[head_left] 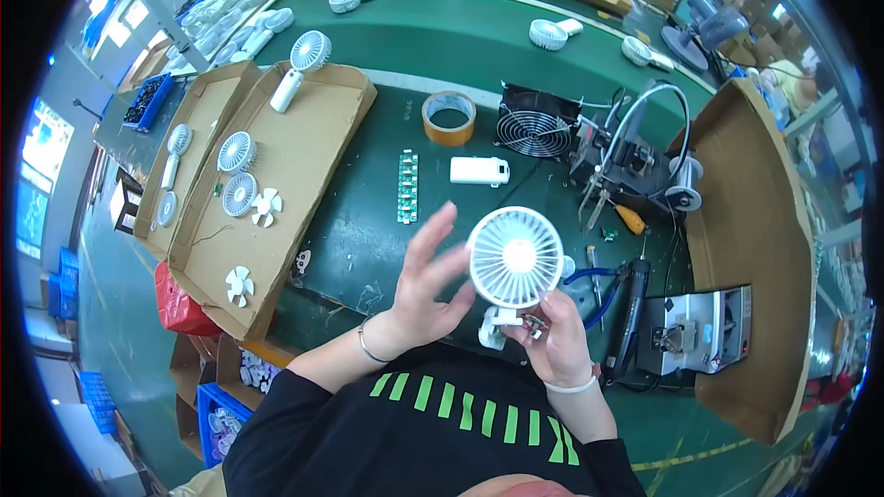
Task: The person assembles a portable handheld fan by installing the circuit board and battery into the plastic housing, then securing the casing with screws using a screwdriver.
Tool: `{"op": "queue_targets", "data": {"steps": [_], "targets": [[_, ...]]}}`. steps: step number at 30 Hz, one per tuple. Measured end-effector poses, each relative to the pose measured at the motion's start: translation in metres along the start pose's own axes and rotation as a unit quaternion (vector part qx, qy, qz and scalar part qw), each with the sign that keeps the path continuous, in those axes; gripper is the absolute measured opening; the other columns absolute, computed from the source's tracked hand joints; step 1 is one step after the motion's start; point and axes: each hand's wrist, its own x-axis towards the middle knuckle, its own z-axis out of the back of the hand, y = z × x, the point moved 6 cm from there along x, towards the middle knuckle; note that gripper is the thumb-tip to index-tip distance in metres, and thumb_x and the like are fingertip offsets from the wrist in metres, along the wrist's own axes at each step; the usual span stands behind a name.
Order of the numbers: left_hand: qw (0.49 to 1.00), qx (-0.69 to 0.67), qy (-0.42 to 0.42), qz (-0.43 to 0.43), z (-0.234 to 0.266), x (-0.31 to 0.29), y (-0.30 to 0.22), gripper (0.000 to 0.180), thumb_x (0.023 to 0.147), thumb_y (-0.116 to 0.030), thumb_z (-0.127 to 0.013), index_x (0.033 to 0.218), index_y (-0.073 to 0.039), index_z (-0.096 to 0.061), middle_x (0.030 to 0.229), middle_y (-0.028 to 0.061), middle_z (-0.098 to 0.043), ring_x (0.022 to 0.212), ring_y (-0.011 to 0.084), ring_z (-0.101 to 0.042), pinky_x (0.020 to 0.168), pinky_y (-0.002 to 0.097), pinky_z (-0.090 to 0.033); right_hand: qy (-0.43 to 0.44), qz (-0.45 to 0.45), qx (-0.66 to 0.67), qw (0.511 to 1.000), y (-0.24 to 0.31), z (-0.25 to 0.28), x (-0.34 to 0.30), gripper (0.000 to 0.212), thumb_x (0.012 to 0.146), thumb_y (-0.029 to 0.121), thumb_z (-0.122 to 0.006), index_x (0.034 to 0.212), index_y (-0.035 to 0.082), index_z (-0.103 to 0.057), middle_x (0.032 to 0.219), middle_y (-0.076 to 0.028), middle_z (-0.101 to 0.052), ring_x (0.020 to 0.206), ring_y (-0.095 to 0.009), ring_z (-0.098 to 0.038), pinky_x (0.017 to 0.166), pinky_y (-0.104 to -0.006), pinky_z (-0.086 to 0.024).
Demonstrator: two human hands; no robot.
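Observation:
A white handheld fan (516,262) with a round ribbed grille is held up in front of me by my right hand (557,336), whose fingers close round its lower part. A small green circuit board (533,322) shows beside those fingers, below the grille. My left hand (428,285) is raised just left of the fan, its fingers spread and slightly blurred, with nothing in it. On the green table ahead lie a white plastic handle shell (479,171) and a strip of small circuit boards (408,186).
A cardboard tray (322,120) at left holds fan heads, blades and a fan. Tape (449,120), a black cooling fan (539,120) and a soldering stand (626,156) stand behind. At right are an electric screwdriver (633,313), blue-handled pliers (603,299) and a grey machine (704,331). Fans lie on the green conveyor (442,28).

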Motion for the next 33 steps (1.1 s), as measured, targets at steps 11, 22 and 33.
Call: {"op": "queue_targets", "data": {"steps": [11,22,33], "targets": [[0.608,-0.606,0.198,0.472,-0.089,-0.083,0.0,0.056,0.102,-0.052,-0.028,0.13,-0.007,-0.043,0.111,0.0101,-0.058,0.092,0.0173,-0.064,0.084,0.0339,-0.052,-0.017,0.213,-0.043,0.976,0.017,-0.01,-0.005,0.062,0.084,0.041,-0.065,0.122,-0.004,-0.046,0.105,-0.016,-0.062,0.076,-0.025,-0.061,0.071,-0.0386,-0.05],[0.638,-0.522,0.148,0.547,-0.06,-0.057,0.004,0.028,0.095,-0.021,-0.06,0.114,-0.003,-0.049,0.088,0.0089,-0.065,0.069,0.0149,-0.066,0.061,0.0285,-0.057,-0.039,0.075,-0.053,0.995,0.0,0.036,-0.006,0.043,0.09,0.028,-0.055,0.116,-0.006,-0.053,0.098,-0.016,-0.066,0.075,-0.023,-0.066,0.07,-0.0335,-0.052],[0.651,-0.49,0.195,0.545,-0.056,-0.059,0.003,0.032,0.1,-0.027,-0.05,0.114,0.001,-0.051,0.091,0.009,-0.061,0.074,0.0151,-0.064,0.065,0.0285,-0.056,-0.024,-0.008,-0.077,0.997,-0.028,0.038,0.005,0.035,0.093,0.031,-0.054,0.113,0.003,-0.058,0.093,-0.003,-0.064,0.078,-0.009,-0.058,0.061,-0.0209,-0.041]]}}
